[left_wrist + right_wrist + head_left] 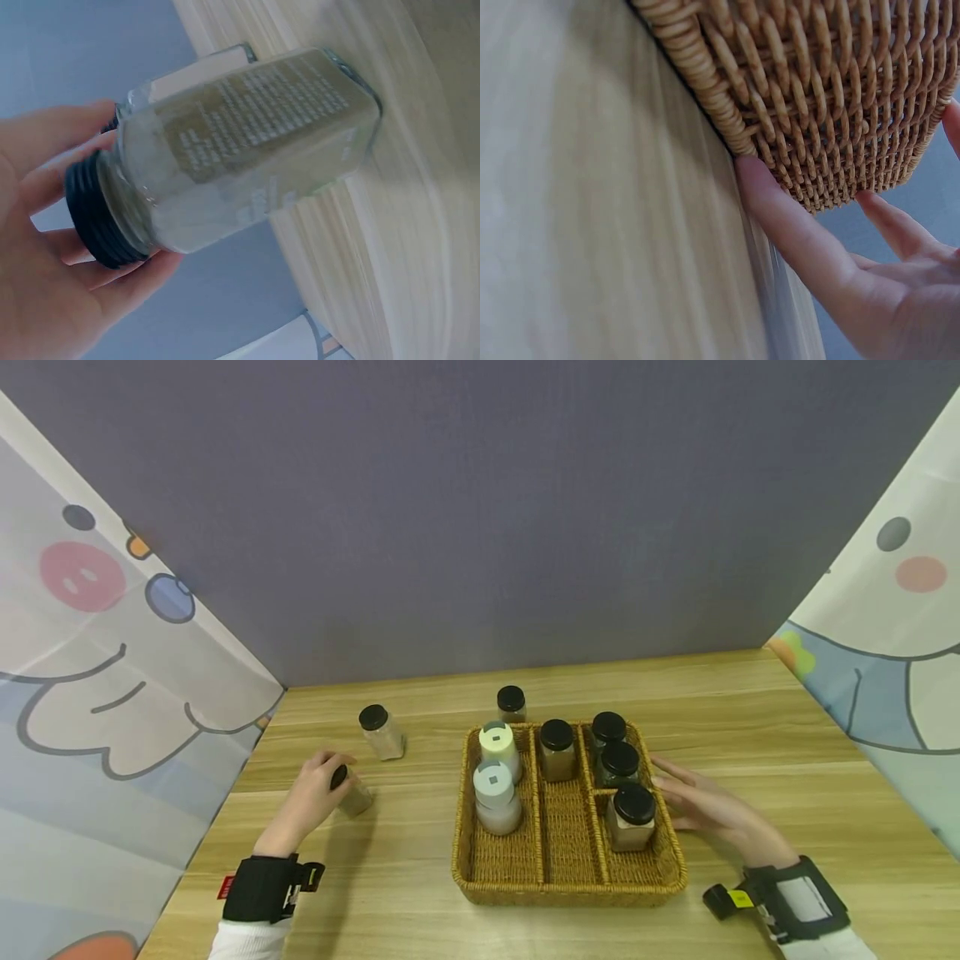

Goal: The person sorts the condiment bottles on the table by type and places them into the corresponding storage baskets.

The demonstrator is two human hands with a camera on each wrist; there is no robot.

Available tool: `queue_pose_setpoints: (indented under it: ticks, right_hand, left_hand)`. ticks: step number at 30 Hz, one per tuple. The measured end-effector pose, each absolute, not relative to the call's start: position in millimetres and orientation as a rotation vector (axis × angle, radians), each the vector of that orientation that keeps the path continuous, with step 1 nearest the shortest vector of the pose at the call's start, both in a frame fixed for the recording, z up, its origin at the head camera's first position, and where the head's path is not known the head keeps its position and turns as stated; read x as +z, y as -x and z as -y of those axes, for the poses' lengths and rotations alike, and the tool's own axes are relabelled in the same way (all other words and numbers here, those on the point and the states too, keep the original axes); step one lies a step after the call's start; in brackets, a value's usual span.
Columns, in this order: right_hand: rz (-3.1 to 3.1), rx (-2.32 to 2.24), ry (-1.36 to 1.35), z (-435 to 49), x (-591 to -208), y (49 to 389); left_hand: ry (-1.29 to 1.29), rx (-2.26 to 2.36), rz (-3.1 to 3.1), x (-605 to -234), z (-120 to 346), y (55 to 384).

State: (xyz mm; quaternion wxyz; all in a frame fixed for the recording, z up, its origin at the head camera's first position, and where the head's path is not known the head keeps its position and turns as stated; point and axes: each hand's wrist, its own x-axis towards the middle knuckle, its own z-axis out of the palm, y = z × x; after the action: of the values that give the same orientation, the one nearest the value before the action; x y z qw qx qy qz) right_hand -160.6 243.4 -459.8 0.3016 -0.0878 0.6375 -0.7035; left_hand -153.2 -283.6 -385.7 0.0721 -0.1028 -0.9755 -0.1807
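My left hand (309,789) holds a square glass spice jar (357,799) by its black-lidded end, at the left of the table. In the left wrist view, fingers lie on both sides of the neck of this jar (255,131), and its label carries pale print. Another black-lidded jar (386,739) stands just behind it. My right hand (712,807) rests against the right side of a woven basket (570,897). Seen from the right wrist, its straight fingers (802,240) touch the wicker wall (817,97), with one fingertip low down by the table.
Two white-capped bottles (498,814) stand in the basket's left compartment. A black-lidded jar (557,752) is in the middle one, and several more (632,818) fill the right side. Behind the basket stands one more jar (512,702). A grey panel (480,527) closes off the wooden table's back.
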Motion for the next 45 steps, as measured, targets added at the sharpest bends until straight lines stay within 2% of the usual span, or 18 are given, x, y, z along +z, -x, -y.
queue_pose_setpoints:
  ticks: [23,45]
  right_hand:
    - [-1.707,-1.844,0.188,-240,-458,160]
    - [-1.696,-1.867,0.142,-240,-460,160]
  left_hand:
    - [0.234,-0.595,3.043,-375,297,150]
    - [0.313,-0.507,3.075,-367,294,155]
